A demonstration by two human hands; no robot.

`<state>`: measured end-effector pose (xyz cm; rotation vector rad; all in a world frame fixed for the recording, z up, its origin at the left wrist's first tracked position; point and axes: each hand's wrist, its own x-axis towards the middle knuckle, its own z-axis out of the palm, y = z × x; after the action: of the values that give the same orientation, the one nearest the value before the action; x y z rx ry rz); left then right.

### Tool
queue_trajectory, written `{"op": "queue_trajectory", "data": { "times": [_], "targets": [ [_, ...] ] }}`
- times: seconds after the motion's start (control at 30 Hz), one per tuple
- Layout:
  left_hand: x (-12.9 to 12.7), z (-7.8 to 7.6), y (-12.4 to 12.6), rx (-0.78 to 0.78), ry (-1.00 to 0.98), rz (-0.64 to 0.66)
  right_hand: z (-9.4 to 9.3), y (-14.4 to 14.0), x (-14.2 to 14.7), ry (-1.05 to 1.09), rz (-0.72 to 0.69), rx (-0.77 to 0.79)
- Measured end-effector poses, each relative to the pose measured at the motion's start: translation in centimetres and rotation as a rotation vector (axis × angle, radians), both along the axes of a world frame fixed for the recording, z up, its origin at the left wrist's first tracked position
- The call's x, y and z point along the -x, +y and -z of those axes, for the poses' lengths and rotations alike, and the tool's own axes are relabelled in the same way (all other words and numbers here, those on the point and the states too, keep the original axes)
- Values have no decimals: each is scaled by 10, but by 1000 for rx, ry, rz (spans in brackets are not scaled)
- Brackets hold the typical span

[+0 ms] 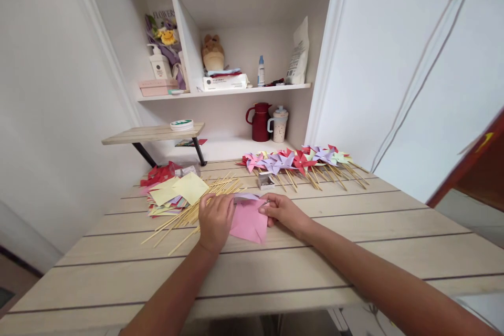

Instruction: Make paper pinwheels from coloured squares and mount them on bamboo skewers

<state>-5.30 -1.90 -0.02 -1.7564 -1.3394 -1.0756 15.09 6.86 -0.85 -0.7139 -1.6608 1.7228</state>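
Two bare forearms come in from 6 o'clock, cut off by the bottom edge. Left hand (214, 220) lies palm down on the left edge of a pink paper (248, 222), fingers flat and pressing, not curled round anything. Right hand (284, 211) pinches the paper's upper right corner, grip clamped on it between thumb and fingertips. The paper lies flat on the counter (354, 252) near centre, folded, one corner pointing toward 5 o'clock, long axis roughly 11 to 5; its left part is hidden under the left hand. A lilac sheet (246, 197) peeks out at its 12 o'clock edge, mostly covered.

At 9 o'clock of the hands, loose bamboo sticks (185, 220) fan out, long axes about 8 to 2, partly under a stack of coloured paper (177, 191) with yellow sheets on top. Past that, red scraps (159, 173), hard to make out. At 12 o'clock, a small metal box (266, 181), contents unclear. Beyond it, a row of finished pinwheels (295, 161), sticks pointing toward 5 o'clock. Farthest, a red jug (259, 122) and a white cup (279, 125) under the shelves (252, 89).
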Motion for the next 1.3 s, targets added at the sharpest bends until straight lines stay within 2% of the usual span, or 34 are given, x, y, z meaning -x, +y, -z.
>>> {"op": "queue_trajectory", "data": {
  "times": [0.13,0.23,0.3,0.4,0.5,0.57,0.73,0.87,0.97,1.0,1.03,1.1,1.2,1.23,1.3],
  "targets": [
    [0,-1,-1,-35,-18,0,-3,0,-5,-54,-71,0],
    [0,-3,-3,-53,-6,-2,-6,-1,-10,-127,-157,-82],
    [-1,-3,-3,-60,2,0,-8,-1,-12,-184,-79,-249],
    [-1,-4,-3,-59,3,1,-6,2,-12,-260,206,-571],
    [0,-3,-3,-58,4,25,-1,5,-11,-283,359,-711],
    [0,-2,-3,-36,38,72,1,4,-10,-232,354,-758],
    [-11,2,-5,100,265,256,0,-2,-8,-65,255,-934],
    [-12,-1,-6,105,206,262,-2,0,-13,-55,299,-878],
    [10,-14,-5,109,156,141,-5,6,-18,-43,416,-799],
    [22,-20,-4,155,165,72,-6,8,-19,-40,455,-775],
    [36,-27,-3,205,153,-27,-7,9,-21,-40,489,-754],
    [67,-41,-1,280,37,-314,-9,11,-22,-48,533,-724],
    [113,-54,-1,392,-161,-704,-11,11,-21,-86,522,-709],
    [125,-56,-1,437,-182,-786,-11,10,-21,-101,499,-711],
    [142,-56,-2,514,-192,-865,-10,8,-19,-121,444,-722]
  ]
}}
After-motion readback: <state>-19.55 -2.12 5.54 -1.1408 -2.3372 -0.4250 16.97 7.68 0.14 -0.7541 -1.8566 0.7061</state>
